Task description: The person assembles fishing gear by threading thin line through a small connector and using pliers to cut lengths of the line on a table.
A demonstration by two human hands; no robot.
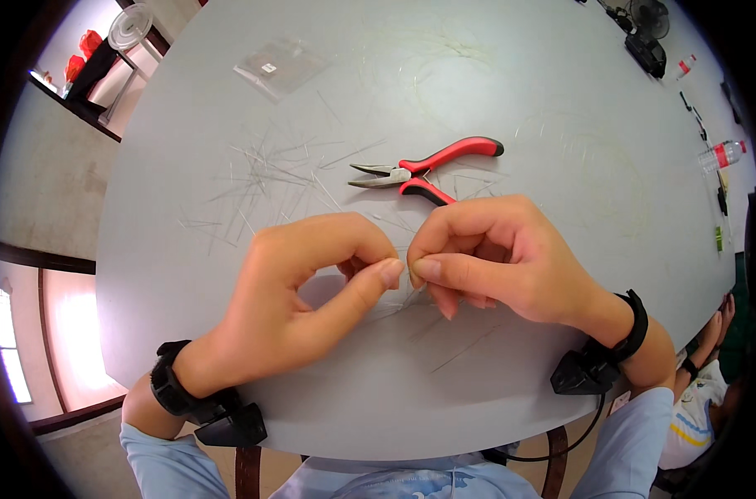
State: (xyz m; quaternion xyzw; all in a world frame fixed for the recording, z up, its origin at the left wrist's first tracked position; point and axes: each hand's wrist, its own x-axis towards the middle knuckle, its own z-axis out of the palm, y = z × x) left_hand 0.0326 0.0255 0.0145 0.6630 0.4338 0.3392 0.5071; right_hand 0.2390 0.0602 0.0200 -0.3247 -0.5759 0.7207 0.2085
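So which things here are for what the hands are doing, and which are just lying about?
Probably for the job:
left hand and right hand, both pinching
red-handled pliers, beside them
thin wires, scattered
maybe the clear bag

Probably just lying about:
red-capped bottle, far right
black gadget, upper right

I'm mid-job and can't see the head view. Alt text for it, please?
Left hand and right hand pinch thumb to forefinger, tips nearly meeting over a grey table; anything held is too fine to make out. Red-handled pliers lie beyond, jaws open, amid scattered thin wires, with a clear bag farther off.
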